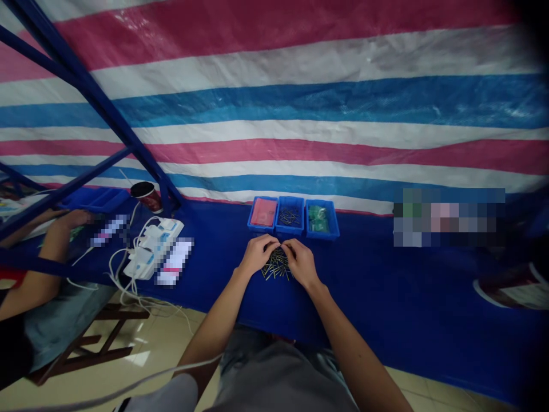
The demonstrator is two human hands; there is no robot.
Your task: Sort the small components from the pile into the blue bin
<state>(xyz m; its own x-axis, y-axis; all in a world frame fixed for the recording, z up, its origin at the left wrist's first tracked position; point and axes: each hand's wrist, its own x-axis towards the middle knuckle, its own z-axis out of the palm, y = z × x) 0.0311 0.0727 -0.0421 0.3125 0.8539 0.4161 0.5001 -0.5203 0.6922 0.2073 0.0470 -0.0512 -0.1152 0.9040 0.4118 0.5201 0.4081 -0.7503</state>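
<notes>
My left hand (258,253) and my right hand (302,261) meet over a pile of thin, dark and brassy screw-like pieces (277,269) on the blue table. Both are closed in a pinch, thumbs and fingertips almost touching. Whatever lies between the fingertips is too small to make out. Just beyond the hands stand three small blue bins side by side. The left bin (250,220) contains a stack of pink-red sheets or packets. Dark screw-like pieces lie in the middle bin (290,230). The right bin (322,235) holds green pieces, seemingly in clear plastic.
To the left, a white power strip (148,257) with tangled cables lies beside a blurred phone (175,262). A dark cup (147,196) stands by the blue metal frame (107,120). Another person's arm (55,246) is at far left. A cup-like container (514,289) is at right.
</notes>
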